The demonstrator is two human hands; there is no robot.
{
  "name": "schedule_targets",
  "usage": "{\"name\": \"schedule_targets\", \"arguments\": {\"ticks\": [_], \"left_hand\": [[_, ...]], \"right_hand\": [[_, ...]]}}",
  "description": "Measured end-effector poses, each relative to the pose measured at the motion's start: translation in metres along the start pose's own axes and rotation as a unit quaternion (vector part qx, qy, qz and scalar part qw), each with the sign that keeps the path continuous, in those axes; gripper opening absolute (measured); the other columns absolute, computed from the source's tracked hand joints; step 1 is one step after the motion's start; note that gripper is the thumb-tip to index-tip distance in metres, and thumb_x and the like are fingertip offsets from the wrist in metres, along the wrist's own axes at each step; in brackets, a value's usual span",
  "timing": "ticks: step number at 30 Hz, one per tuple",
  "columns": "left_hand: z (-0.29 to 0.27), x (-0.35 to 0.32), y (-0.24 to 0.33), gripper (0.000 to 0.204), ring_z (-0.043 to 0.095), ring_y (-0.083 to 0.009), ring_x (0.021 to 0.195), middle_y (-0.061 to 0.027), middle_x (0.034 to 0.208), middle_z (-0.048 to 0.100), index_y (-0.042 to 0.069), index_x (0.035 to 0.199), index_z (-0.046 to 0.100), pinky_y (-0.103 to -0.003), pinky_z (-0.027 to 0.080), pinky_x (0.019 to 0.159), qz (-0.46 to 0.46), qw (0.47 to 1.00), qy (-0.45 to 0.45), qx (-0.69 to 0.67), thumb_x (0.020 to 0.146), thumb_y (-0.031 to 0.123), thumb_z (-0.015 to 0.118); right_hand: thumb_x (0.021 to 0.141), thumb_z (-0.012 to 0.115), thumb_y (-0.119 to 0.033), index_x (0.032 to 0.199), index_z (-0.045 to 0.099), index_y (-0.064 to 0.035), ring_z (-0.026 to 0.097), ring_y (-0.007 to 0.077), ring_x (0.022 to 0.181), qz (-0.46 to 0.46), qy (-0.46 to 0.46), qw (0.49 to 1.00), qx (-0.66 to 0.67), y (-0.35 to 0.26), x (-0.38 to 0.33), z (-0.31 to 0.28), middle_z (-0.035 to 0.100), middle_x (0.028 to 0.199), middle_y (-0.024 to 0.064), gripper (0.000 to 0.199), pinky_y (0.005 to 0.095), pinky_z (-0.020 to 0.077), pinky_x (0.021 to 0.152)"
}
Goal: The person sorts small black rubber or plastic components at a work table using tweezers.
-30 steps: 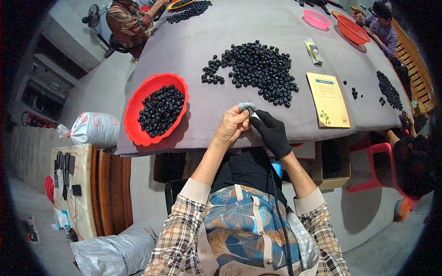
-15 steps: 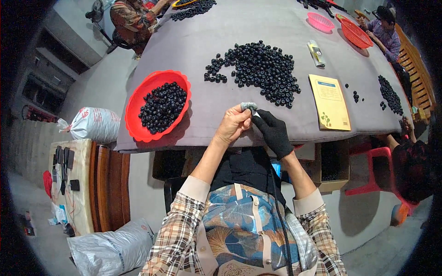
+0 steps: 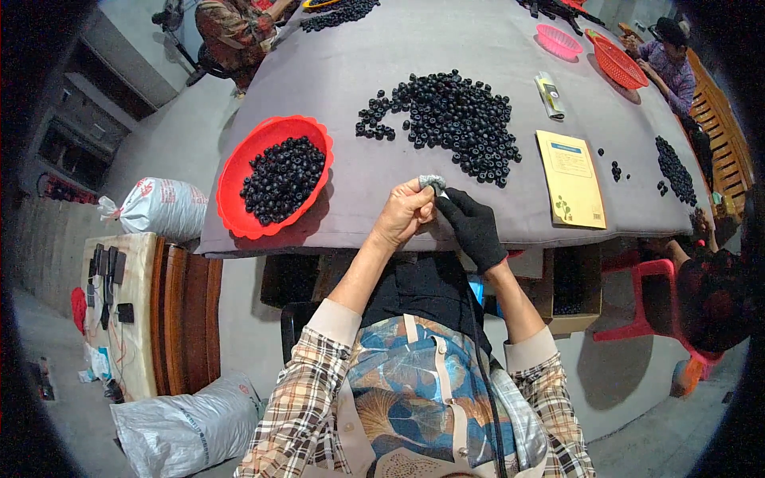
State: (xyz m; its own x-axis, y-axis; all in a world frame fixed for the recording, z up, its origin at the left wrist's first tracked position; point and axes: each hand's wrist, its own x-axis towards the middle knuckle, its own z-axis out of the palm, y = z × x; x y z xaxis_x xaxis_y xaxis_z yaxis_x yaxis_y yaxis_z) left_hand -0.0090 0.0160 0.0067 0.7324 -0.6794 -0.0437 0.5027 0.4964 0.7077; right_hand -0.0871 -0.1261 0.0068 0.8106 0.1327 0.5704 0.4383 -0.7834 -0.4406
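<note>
While the bare left hand (image 3: 405, 213) and black-gloved right hand (image 3: 472, 227) pinch a small grey piece (image 3: 431, 182) between closed fingers at the table's (image 3: 478, 48) near edge, black rings (image 3: 446, 119) lie piled beyond.

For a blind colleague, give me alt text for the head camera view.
Both hands, bare left hand and black-gloved right hand, pinch a small grey piece at a grey table's edge. A red bowl of dark rings sits left, a loose pile ahead.

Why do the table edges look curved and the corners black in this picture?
Head view: a fisheye lens bends the grey table toward the rim and leaves dark corners. Light is soft and even; the red bowl casts a faint shadow. The hands, left and right, look sharp.
</note>
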Motion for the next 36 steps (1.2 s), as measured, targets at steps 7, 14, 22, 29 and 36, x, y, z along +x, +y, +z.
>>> {"name": "schedule_targets", "arguments": {"ticks": [7, 14, 22, 29, 36], "left_hand": [[0.000, 0.001, 0.000, 0.012, 0.041, -0.0030, 0.047, 0.0041, 0.058, 0.048, 0.002, 0.094, 0.059, -0.018, 0.033, 0.043, -0.002, 1.000, 0.002, 0.016, 0.087, 0.009, 0.053], [-0.004, -0.001, 0.000, 0.011, 0.042, -0.0028, 0.049, 0.0024, 0.070, 0.055, 0.004, 0.095, 0.059, -0.017, 0.034, 0.045, -0.002, 1.000, -0.024, 0.019, 0.086, 0.009, 0.054], [-0.004, 0.000, 0.001, 0.011, 0.042, -0.0027, 0.049, 0.0018, 0.070, 0.057, 0.003, 0.094, 0.060, -0.017, 0.035, 0.045, -0.003, 0.999, -0.021, 0.031, 0.086, 0.009, 0.054], [0.002, 0.000, 0.001, 0.010, 0.041, -0.0033, 0.047, 0.0030, 0.061, 0.050, 0.003, 0.091, 0.060, -0.017, 0.034, 0.044, 0.003, 0.999, -0.007, 0.041, 0.086, 0.008, 0.055], [-0.002, 0.000, 0.001, 0.009, 0.043, -0.0034, 0.047, 0.0024, 0.064, 0.053, 0.003, 0.091, 0.060, -0.017, 0.036, 0.045, 0.013, 0.999, 0.002, 0.046, 0.086, 0.007, 0.054]], "right_hand": [[0.082, 0.053, -0.006, 0.110, 0.057, -0.0098, 0.061, 0.0227, 0.087, 0.082, 0.008, 0.990, 0.111, 0.001, 0.000, 0.003, 0.059, 0.107, 0.0089, 0.028, 0.0290, 0.0504, 0.072], [0.081, 0.054, -0.007, 0.108, 0.058, -0.0101, 0.062, 0.0222, 0.085, 0.073, 0.011, 0.993, 0.093, 0.000, 0.001, 0.005, 0.060, 0.105, 0.0083, 0.028, 0.0287, 0.0507, 0.070], [0.081, 0.054, -0.008, 0.108, 0.058, -0.0098, 0.062, 0.0225, 0.083, 0.097, -0.001, 0.992, 0.075, -0.002, 0.003, 0.003, 0.060, 0.104, 0.0084, 0.028, 0.0298, 0.0509, 0.067], [0.081, 0.053, -0.010, 0.107, 0.058, -0.0104, 0.062, 0.0223, 0.083, 0.059, 0.012, 0.997, 0.043, -0.004, 0.004, 0.001, 0.060, 0.103, 0.0077, 0.026, 0.0302, 0.0504, 0.067], [0.084, 0.055, -0.013, 0.105, 0.059, -0.0025, 0.061, 0.0149, 0.081, 0.127, 0.011, 0.985, 0.118, -0.012, 0.007, -0.001, 0.063, 0.095, 0.0102, 0.024, 0.0257, 0.0469, 0.069]]}}
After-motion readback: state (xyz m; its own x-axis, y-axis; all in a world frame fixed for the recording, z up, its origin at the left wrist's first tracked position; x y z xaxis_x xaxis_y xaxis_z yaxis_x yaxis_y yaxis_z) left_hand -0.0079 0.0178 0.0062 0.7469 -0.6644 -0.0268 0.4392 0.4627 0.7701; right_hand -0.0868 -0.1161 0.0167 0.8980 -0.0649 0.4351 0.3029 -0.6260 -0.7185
